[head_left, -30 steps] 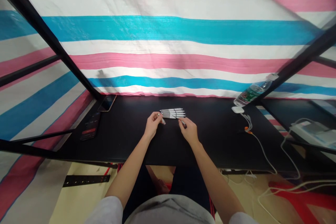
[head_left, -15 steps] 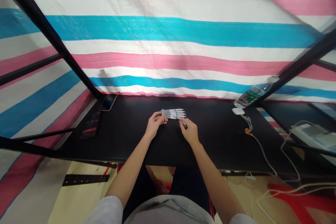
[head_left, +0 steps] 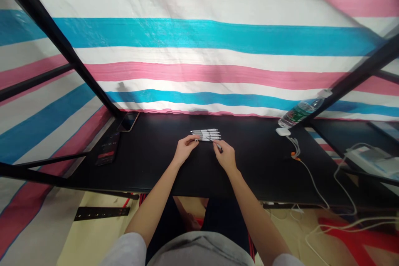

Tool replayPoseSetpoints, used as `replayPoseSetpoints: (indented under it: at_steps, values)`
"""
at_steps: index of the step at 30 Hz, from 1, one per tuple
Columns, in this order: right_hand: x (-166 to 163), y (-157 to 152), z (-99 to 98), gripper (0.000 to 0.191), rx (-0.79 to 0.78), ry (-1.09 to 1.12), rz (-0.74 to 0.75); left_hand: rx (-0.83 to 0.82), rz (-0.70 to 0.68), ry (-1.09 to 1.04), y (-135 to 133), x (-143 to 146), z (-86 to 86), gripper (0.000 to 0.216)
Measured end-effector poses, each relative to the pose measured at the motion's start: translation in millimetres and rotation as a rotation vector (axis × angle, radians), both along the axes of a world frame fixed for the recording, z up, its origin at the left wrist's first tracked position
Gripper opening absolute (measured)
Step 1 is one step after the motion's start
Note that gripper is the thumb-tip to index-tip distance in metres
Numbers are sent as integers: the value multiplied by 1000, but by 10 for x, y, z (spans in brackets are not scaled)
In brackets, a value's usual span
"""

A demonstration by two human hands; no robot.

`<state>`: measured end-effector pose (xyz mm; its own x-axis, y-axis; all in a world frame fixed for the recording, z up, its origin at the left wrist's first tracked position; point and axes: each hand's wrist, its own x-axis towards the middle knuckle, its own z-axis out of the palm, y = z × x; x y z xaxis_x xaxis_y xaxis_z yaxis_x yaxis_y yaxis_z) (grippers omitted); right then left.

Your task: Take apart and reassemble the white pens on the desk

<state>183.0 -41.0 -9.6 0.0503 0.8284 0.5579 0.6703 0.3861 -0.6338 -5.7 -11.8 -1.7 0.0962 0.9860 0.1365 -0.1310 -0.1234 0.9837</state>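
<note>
Several white pens (head_left: 206, 133) lie side by side in a row on the black table (head_left: 156, 162), just beyond both hands. My left hand (head_left: 183, 152) is curled, its fingertips pinching the left end of the nearest pen (head_left: 204, 139). At the right end of that same pen, my right hand (head_left: 225, 156) pinches the tip between thumb and forefinger. The pen spans the gap between the two hands, close to the row.
Two phones lie at the table's far left: one (head_left: 127, 121) near the corner, one (head_left: 107, 149) with a lit screen. A water bottle (head_left: 301, 111), a white charger (head_left: 283, 131) and cables (head_left: 311, 178) are at the right. Black frame bars cross both sides.
My left hand has shifted slightly right and forward along the nearest pen, bringing it closer against the row. My right hand has barely moved.
</note>
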Motion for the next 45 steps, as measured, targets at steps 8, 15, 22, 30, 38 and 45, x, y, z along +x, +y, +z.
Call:
replayPoseSetpoints:
  at_steps: [8,15,22,30,38,45]
  values:
    - [9,8,-14,29,-12,6,-12,-48,27,-3,24,3,-37,43]
    - [11,14,-33,27,-10,2,-7,-57,18,21,5,22,15,35]
    - [19,23,-55,27,7,-43,19,-68,20,47,-11,9,31,32]
    - [17,21,-64,25,13,-58,42,-82,28,6,3,-1,16,32]
    - [3,5,-39,23,50,-82,125,-93,-35,7,-29,11,38,30]
    - [-31,7,-68,30,25,-61,256,-93,-113,53,-42,20,8,27]
